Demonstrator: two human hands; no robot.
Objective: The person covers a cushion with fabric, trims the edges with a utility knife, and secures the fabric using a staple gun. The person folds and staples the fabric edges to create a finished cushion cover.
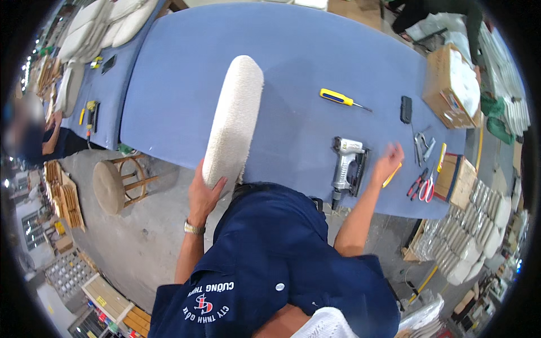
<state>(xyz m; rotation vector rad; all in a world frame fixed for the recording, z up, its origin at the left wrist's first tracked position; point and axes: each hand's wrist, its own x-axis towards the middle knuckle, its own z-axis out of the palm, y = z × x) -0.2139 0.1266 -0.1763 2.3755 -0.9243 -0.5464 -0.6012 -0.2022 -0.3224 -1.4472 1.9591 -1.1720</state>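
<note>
A long cream padded cushion (235,112), covered in a nubby fabric, stands tilted up on its edge over the table's near side. My left hand (204,194) grips its lower end, thumb across the face. Out to the right, my right hand (389,160) is raised over the table, its fingers smeared by motion. Partly hidden beside that wrist is a slim yellow object (392,176) whose kind I cannot make out. Between the cushion and my right forearm lies a silver and black staple gun (348,166). Farther off rests a yellow and blue screwdriver (337,97).
A blue cloth-covered table (186,67) spreads ahead. Its right side carries a black case (406,109), pliers (418,183), red-handled scissors (426,189), a yellow cutter (441,158) and a cardboard box (451,84). A round stool (110,188) stands left; a co-worker (48,132) is at another table.
</note>
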